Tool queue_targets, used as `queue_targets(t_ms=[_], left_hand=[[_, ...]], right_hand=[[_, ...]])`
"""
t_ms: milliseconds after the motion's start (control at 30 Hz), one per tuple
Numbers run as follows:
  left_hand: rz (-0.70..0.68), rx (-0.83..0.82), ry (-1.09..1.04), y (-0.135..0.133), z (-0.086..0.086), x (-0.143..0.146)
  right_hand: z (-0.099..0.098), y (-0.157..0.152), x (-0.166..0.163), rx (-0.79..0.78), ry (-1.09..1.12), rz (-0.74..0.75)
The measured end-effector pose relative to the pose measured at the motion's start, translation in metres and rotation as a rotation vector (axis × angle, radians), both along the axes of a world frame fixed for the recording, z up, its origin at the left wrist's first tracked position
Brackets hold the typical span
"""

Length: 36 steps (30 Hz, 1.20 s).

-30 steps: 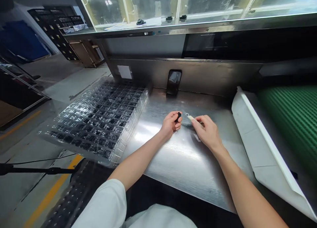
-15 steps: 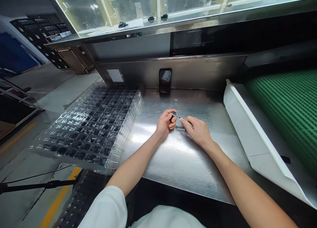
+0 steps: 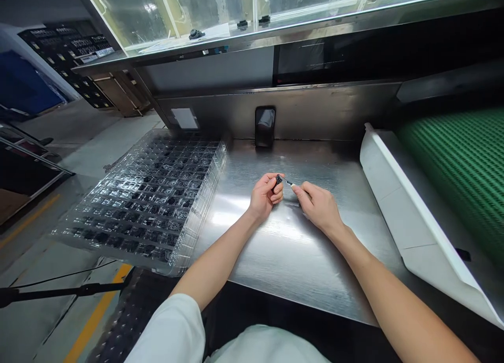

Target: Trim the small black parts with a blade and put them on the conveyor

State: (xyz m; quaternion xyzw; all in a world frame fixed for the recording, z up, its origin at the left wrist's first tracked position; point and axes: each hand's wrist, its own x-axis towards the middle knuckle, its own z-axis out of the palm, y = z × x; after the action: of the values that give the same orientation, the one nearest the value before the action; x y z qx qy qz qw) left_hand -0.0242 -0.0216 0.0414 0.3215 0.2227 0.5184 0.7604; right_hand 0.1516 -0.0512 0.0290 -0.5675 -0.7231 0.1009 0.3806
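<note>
- A steel table [image 3: 283, 247] fills the middle of the view, bare and shiny around the hands, with a steel back wall rising behind it.
- A green ribbed belt [image 3: 464, 168] runs along the right side, higher than the table.
- A stack of clear plastic trays [image 3: 149, 200] sits on the left of the table, hanging over its left edge; the pockets hold many small black parts.
- A white slanted guard [image 3: 405, 221] lies between the table and the belt, running from the back wall toward the near right corner.
- A glass-fronted shelf [image 3: 236, 11] spans the top, with a few small black parts standing on its ledge.
- A dark phone [image 3: 264, 126] leans upright against the back wall, well behind the hands.
- The left hand [image 3: 263, 197] is just above the table's middle, fingers curled together and pinched on a small black part [image 3: 278, 180] held at the fingertips.
- The right hand [image 3: 319, 208] is just beside it, fingers closed on a thin tool [image 3: 290, 183] whose tip points left and meets the black part.
- The black part is therefore off the table, between the two hands, gripped by the left.
</note>
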Motion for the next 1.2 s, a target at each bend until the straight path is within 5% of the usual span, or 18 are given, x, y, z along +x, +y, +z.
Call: queue_targets(t_ms=[500,933,1200], left_hand=[[-0.019,0.001,-0.022,0.0,0.0,-0.001],[-0.058,-0.131,0.064,0.0,-0.008,0.007],[0.103,-0.287,0.009,-0.002,-0.001,0.012]], right_hand=[[-0.005,0.003,0.002,0.009,0.04,0.05],[0.005,-0.004,-0.004,0.123,0.351,0.07],[-0.007,-0.001,-0.01,0.087,0.311,0.025]])
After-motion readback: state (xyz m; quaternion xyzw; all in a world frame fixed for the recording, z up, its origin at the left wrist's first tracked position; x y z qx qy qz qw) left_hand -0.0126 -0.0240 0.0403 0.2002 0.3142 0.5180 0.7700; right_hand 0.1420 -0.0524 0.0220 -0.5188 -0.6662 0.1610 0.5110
